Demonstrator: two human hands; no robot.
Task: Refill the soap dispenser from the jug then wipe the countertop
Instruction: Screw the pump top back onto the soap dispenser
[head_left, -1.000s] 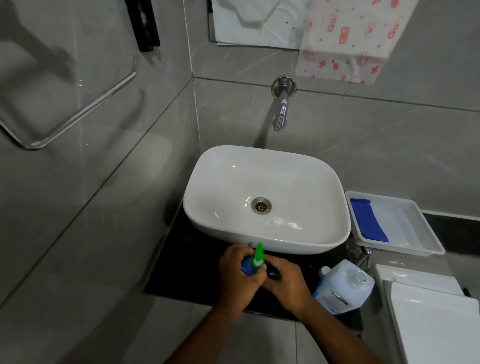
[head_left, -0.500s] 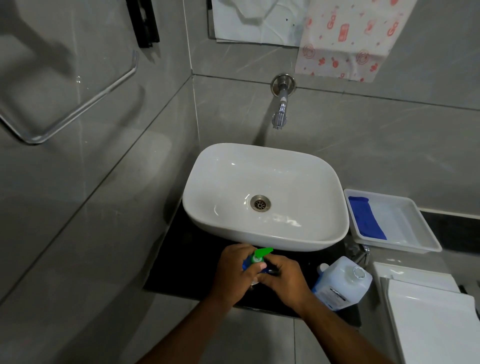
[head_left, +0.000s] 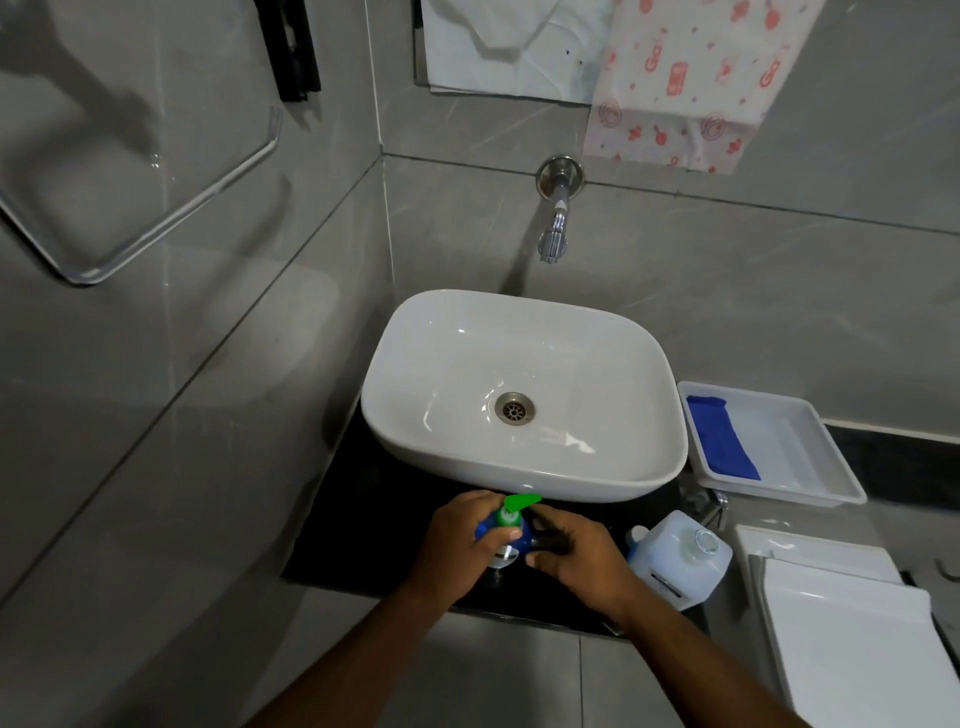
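Both hands' grip wraps the soap dispenser (body mostly hidden).

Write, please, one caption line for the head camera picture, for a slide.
Both hands, left hand and right hand, grip the blue soap dispenser before the white sink; the jug stands beside.

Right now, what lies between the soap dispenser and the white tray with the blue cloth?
In the head view, the right hand and the jug lie between the soap dispenser and the white tray, on the black countertop.
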